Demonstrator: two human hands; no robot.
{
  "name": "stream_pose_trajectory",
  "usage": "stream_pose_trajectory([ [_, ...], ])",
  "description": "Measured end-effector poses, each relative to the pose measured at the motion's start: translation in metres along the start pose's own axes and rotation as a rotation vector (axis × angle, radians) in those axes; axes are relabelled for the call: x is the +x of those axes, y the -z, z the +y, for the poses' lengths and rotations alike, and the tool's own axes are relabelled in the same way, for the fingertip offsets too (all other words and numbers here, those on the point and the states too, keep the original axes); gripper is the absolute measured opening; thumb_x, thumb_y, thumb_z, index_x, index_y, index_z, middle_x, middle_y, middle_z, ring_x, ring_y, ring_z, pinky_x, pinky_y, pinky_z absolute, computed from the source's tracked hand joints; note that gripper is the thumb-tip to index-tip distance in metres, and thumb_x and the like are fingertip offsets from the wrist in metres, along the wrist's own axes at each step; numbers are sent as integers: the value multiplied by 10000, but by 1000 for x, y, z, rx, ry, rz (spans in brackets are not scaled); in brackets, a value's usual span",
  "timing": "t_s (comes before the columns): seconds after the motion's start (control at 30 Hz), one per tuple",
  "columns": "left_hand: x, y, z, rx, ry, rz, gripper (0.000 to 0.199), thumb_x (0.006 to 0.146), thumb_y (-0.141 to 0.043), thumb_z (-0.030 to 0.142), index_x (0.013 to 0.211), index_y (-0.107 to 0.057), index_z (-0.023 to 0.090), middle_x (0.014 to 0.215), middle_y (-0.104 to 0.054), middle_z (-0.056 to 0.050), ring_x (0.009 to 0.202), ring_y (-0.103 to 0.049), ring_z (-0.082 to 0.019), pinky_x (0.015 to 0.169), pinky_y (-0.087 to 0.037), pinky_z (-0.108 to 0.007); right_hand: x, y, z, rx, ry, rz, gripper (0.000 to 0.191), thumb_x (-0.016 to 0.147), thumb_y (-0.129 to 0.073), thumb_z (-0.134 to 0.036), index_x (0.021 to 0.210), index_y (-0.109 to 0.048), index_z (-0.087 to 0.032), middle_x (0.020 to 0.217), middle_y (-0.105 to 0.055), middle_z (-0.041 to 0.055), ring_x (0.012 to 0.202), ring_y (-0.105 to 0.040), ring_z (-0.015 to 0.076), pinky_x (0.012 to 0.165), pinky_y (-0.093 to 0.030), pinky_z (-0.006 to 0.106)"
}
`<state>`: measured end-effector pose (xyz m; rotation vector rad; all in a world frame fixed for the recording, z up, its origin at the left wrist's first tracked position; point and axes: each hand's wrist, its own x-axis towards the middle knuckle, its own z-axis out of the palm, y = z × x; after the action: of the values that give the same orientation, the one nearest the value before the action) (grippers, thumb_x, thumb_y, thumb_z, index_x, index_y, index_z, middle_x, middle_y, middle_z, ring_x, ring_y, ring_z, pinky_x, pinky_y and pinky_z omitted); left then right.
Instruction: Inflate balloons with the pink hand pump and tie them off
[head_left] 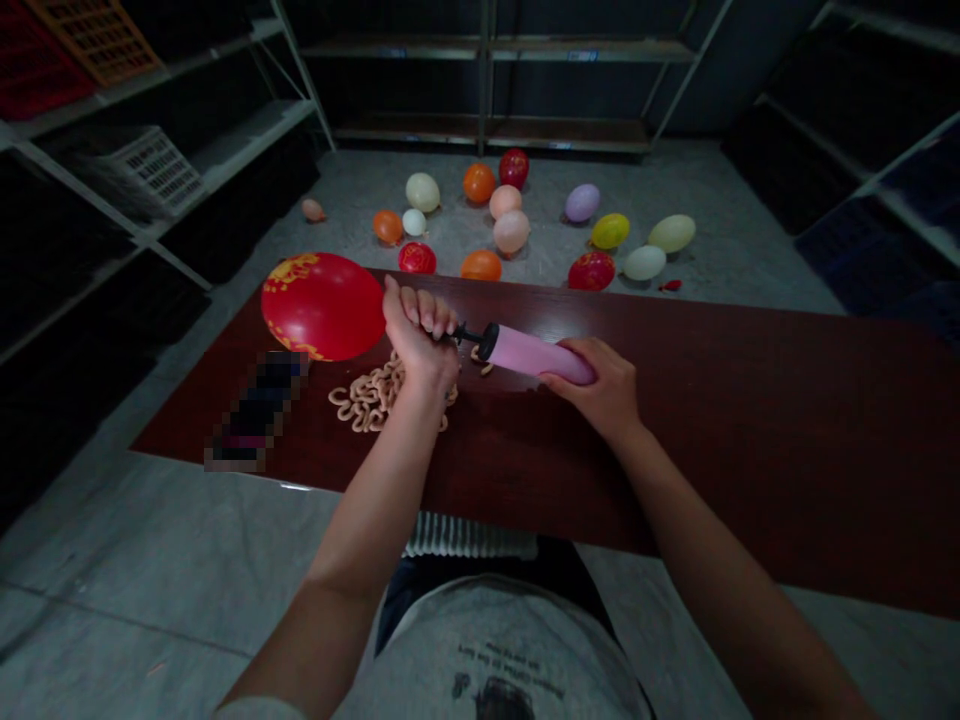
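A large red balloon [326,305] with yellow print, inflated, is above the left part of the dark brown table [750,430]. My left hand [421,340] is closed at the balloon's neck, around the black end of a balloon pump [521,352]; the exact join is hidden by my fingers. My right hand [606,385] is wrapped round the far end of the pump's pink barrel. The pump lies nearly level between both hands, with a black rod showing left of the barrel. Under my left wrist is a pile of beige curled pieces [364,402].
A pixelated flat object [259,410] lies at the table's left end. On the floor behind the table are several balloons, among them an orange balloon [478,183] and a yellow balloon [610,231]. Metal shelves [480,130] with crates line the walls.
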<state>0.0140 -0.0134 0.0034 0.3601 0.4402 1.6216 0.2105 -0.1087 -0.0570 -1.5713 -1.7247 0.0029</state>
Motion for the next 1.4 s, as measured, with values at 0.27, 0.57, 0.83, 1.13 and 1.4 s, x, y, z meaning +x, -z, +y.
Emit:
stream_pose_trajectory([
  [0.27,3,8,-20,52,30,10,510,998,-418,353,547,-243,194,434,-224,61,327,-230,-65,369,-234,-228,-1,-10,-4,-71,77,-90,575,809,-626,-609,1219,-604,-206,1148,-693,93,1026,-651,253,931,-494,392],
  [0.57,12,12,-7,66,39,81,512,980,-444,361,552,-220,191,436,-227,66,337,-240,-62,383,-243,-218,6,-10,4,-326,192,-140,542,893,-537,-544,1296,-552,-183,1162,-673,119,1021,-602,286,883,-455,410],
  [0.83,30,26,16,-10,-26,81,461,989,-367,269,563,-205,195,436,-225,65,327,-242,-66,385,-242,-217,12,3,17,-479,222,-91,514,908,-521,-514,1320,-533,-207,1247,-656,90,1088,-550,297,900,-391,429],
  [1.13,38,30,52,16,-111,79,457,989,-362,258,567,-198,195,438,-223,67,322,-230,-64,375,-232,-211,16,22,42,-261,115,-191,557,796,-686,-485,1281,-571,-238,1220,-654,86,1101,-590,296,930,-460,450],
  [1.4,22,17,61,57,-134,47,498,1033,-308,313,575,-161,183,422,-180,71,327,-186,-45,379,-196,-197,16,33,40,124,-21,-249,584,686,-779,-485,1206,-634,-261,1205,-671,55,1108,-623,286,972,-476,470],
])
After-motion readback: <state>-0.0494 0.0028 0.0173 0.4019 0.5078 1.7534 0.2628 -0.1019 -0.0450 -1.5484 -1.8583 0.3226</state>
